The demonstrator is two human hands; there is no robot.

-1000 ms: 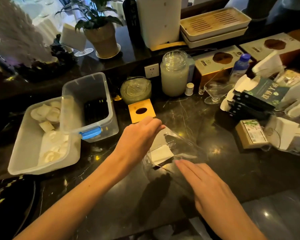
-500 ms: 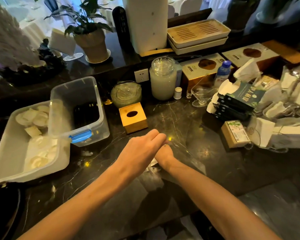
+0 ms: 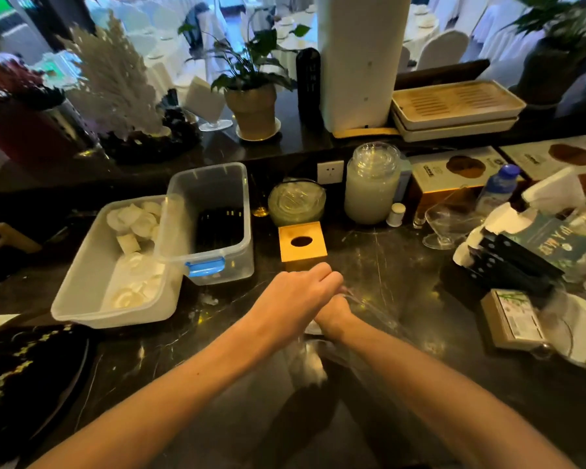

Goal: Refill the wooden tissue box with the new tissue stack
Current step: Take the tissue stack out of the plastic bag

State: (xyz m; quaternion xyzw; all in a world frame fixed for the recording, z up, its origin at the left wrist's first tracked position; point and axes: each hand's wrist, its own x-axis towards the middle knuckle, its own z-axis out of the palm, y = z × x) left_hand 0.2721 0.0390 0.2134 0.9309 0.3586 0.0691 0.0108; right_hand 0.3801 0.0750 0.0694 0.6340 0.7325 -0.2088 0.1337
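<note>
The wooden tissue box, square with an oval hole on top, stands on the dark marble counter. Just in front of it, my left hand has its fingers curled and pinches the edge of a clear plastic wrapper. My right hand lies under the left hand, with its fingers hidden. A blurred white tissue stack shows below the two wrists, inside the wrapper as far as I can tell.
Two clear plastic bins stand at the left, one holding white rolled cloths. A glass jar and a lidded glass bowl sit behind the box. Boxes, packets and a glass dish crowd the right side.
My right hand has slid from lying flat on the counter to under my left hand. The wrapper has bunched up between them. The view has tilted up and back.
</note>
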